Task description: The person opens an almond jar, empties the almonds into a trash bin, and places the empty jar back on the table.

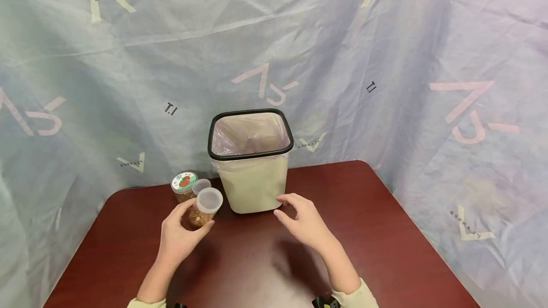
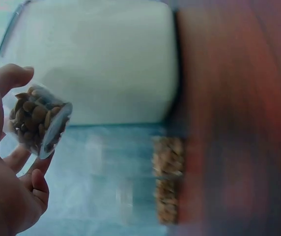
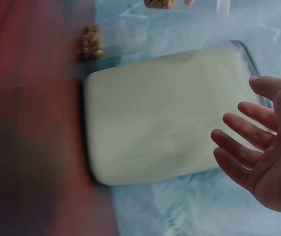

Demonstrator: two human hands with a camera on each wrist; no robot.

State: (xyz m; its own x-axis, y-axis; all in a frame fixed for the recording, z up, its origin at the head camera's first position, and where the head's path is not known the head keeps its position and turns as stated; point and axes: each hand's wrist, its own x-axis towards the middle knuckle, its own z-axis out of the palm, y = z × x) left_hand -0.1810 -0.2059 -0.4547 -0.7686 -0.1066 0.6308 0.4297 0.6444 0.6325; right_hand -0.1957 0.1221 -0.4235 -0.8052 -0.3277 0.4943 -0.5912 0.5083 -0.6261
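My left hand (image 1: 180, 236) holds a clear plastic jar (image 1: 203, 216) above the table, thumb on one side and fingers on the other. Small brown pieces, like nuts or beans, fill its lower part; whether its whitish top is a lid or an open mouth I cannot tell. In the left wrist view the jar (image 2: 38, 120) is tilted, its base toward the right. My right hand (image 1: 306, 222) is in the air before the white bin (image 1: 254, 184), holding nothing. Its fingers (image 3: 243, 120) are spread and loosely bent in the right wrist view.
Behind the left hand stand two more jars with brown contents. One jar has a tomato-pictured lid (image 1: 184, 181); the other jar (image 1: 201, 186) has a whitish top. A bag lines the black-rimmed bin. Printed cloth (image 1: 342, 84) hangs around the dark red table (image 1: 364, 232).
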